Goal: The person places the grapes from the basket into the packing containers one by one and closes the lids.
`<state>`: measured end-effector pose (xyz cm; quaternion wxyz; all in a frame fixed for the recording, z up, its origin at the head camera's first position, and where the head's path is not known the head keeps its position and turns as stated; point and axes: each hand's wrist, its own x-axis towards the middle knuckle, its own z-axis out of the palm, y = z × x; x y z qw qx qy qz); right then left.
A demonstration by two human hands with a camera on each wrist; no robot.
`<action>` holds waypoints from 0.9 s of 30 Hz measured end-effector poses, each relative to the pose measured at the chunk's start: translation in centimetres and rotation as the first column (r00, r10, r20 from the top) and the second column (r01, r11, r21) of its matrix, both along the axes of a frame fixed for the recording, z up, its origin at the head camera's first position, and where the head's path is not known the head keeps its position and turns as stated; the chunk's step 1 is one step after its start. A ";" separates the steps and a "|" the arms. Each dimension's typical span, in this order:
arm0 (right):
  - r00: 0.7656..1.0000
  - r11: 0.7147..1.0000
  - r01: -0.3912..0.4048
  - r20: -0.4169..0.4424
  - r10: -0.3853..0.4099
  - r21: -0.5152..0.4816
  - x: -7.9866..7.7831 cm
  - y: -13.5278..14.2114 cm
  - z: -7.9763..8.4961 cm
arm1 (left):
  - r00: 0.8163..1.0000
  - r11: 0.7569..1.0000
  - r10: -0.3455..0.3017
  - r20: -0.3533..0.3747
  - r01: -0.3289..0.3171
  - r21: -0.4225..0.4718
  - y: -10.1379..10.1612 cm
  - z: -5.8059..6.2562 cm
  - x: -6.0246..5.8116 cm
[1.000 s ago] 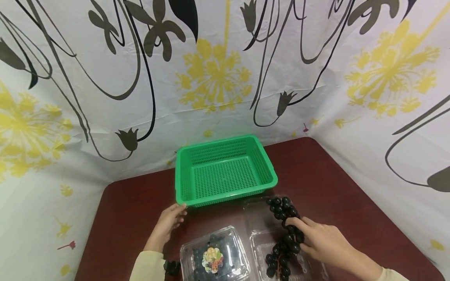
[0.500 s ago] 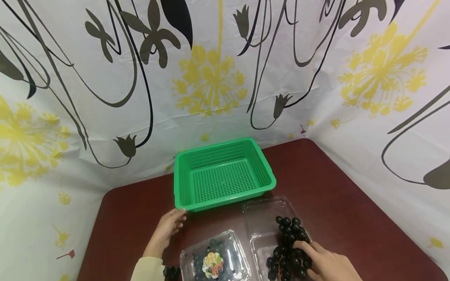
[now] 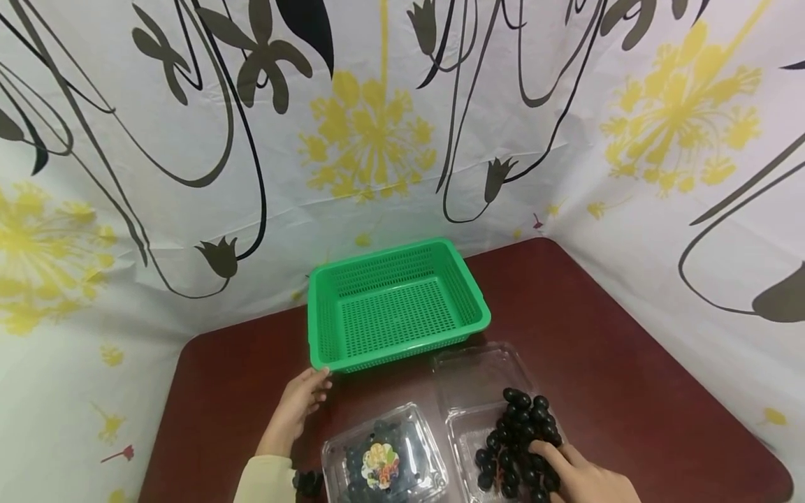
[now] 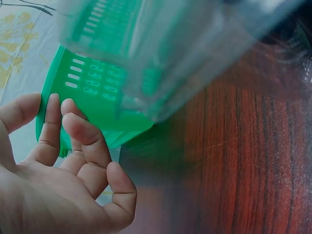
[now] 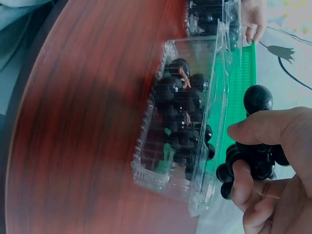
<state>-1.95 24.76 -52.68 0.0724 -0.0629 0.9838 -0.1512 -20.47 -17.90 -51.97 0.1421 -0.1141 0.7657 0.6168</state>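
Note:
My left hand (image 3: pixel 295 409) pinches the near left corner of a green plastic basket (image 3: pixel 411 349) between thumb and index finger. The other fingers (image 4: pixel 87 136) are loosely bent. Over an open clear plastic clamshell box (image 3: pixel 462 454), my right hand (image 3: pixel 585 475) holds a bunch of black grapes (image 3: pixel 525 426). In the right wrist view, thumb and fingers grip the bunch (image 5: pixel 258 161). More black grapes (image 5: pixel 180 107) lie inside the box. Part of the right hand runs out of the head view's lower edge.
A closed clear clamshell (image 3: pixel 411 433) of dark grapes with a fruit sticker (image 3: pixel 380 466) stands between the hands. Some dark grapes (image 3: pixel 308 482) show beside the left sleeve (image 3: pixel 267 478). Printed cloth (image 3: pixel 377 140) hangs behind the dark red table (image 3: pixel 233 391).
My right hand has come nearer and lower with the grapes, which now bunch together over the open box. My left hand stays at the basket corner.

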 end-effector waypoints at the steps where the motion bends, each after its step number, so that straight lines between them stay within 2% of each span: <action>1: 1.000 1.000 0.008 -0.001 -0.008 0.006 0.0 -0.1 0.0 | 1.000 1.000 0.000 0.000 0.000 0.001 0.0 0.0 0.0; 9: 0.996 0.995 0.049 -0.078 -0.042 0.091 -0.1 -1.1 -0.1 | 1.000 1.000 -0.001 -0.012 0.001 -0.008 -0.3 0.2 0.0; 14: 0.995 0.990 0.082 -0.070 -0.075 0.113 0.0 -1.5 -0.3 | 1.000 1.000 0.001 -0.015 -0.001 -0.009 -0.4 0.3 0.1; 18: 0.994 0.989 0.107 -0.029 -0.104 0.104 -0.1 -1.7 -0.5 | 1.000 1.000 0.001 -0.013 -0.001 -0.008 -0.3 0.1 0.1; 20: 0.995 0.992 0.096 -0.004 -0.096 0.087 -0.2 -1.5 -0.6 | 1.000 1.000 -0.001 -0.011 0.001 -0.007 -0.3 0.0 0.1; 27: 0.996 0.999 -0.028 0.081 0.030 -0.023 -0.7 -0.7 -0.8 | 1.000 1.000 0.006 -0.008 -0.006 -0.005 0.0 -0.1 0.1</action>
